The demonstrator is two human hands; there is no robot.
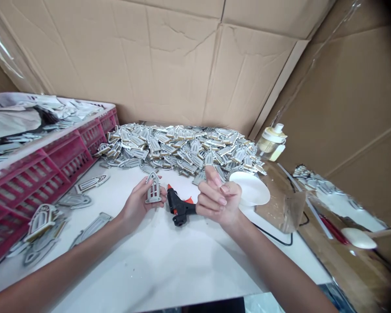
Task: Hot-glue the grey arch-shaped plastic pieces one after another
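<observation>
My left hand (140, 200) is closed on a small grey arched piece (154, 191) with slotted openings, held upright between thumb and fingers. My right hand (218, 198) has its fingers curled in and the index finger raised, the thumb close to it; whatever they may hold is too small to make out. Between the hands a black hot glue gun (179, 206) with an orange nozzle lies on the white table (143, 261). Its rear end runs behind my right fingers, and I cannot tell whether they touch it.
A large heap of similar grey pieces (182, 150) lies at the back. On the left stands a pink crate (58, 161), with several loose pieces (91, 228) beside it. To the right are a white round paddle-like object (250, 188), a clear jar (271, 141) and a black cord (276, 240).
</observation>
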